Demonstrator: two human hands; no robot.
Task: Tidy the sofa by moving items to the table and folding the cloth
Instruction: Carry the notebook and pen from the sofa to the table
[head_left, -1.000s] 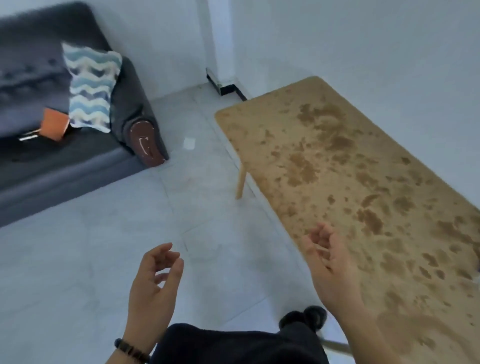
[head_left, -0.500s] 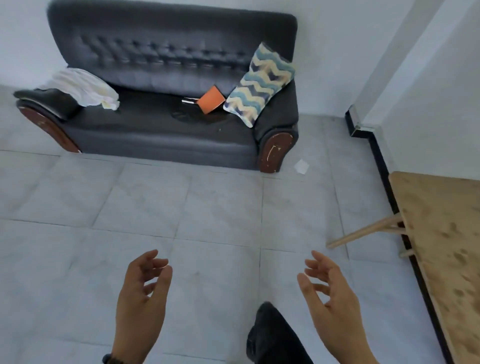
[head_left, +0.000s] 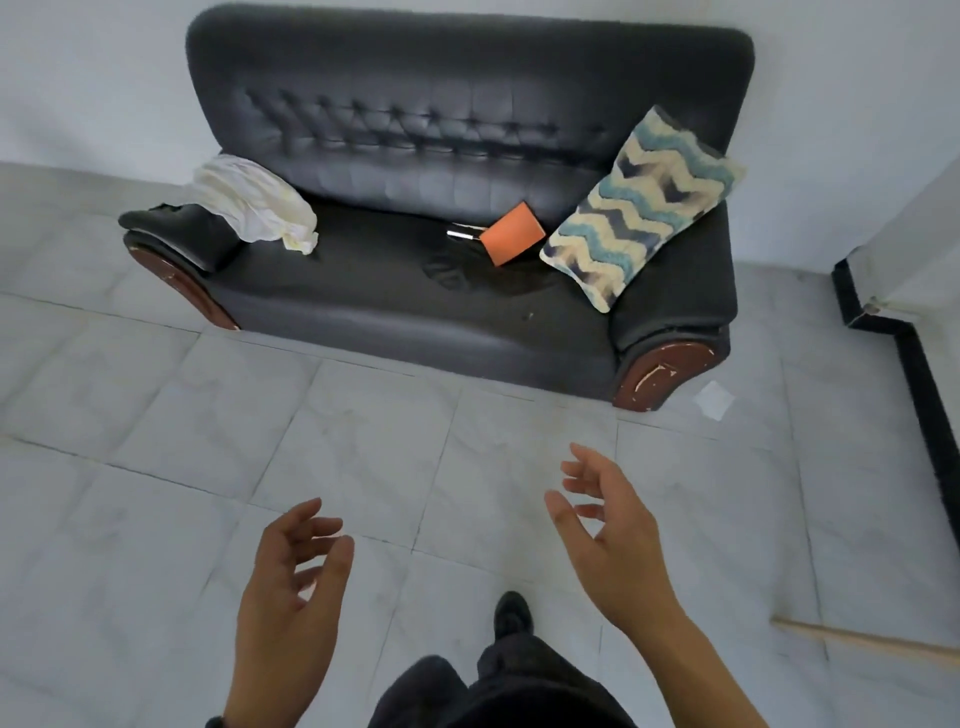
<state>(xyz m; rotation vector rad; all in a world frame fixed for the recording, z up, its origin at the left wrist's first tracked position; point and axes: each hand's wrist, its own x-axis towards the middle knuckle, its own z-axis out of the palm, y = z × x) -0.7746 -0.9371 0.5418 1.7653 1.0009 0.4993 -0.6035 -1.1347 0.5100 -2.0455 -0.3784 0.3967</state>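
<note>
A dark grey sofa (head_left: 363, 291) stands against the wall ahead. A crumpled white cloth (head_left: 249, 202) is draped over its left armrest. An orange booklet (head_left: 511, 234) lies on the seat with a small silver-tipped pen-like thing (head_left: 462, 234) beside it. A zigzag-patterned cushion (head_left: 644, 208) leans in the right corner. My left hand (head_left: 291, 587) and my right hand (head_left: 613, 540) hang over the floor tiles, well short of the sofa, fingers relaxed and holding nothing.
Pale tiled floor (head_left: 156, 467) lies between me and the sofa. A scrap of white paper (head_left: 714, 400) sits by the right sofa foot. A wooden table leg (head_left: 862, 639) juts in at lower right. My dark shoe (head_left: 511, 616) shows below.
My view has swung left from the table to the sofa and come closer to it. The table top has left the view. Both hands stay empty and loosely spread.
</note>
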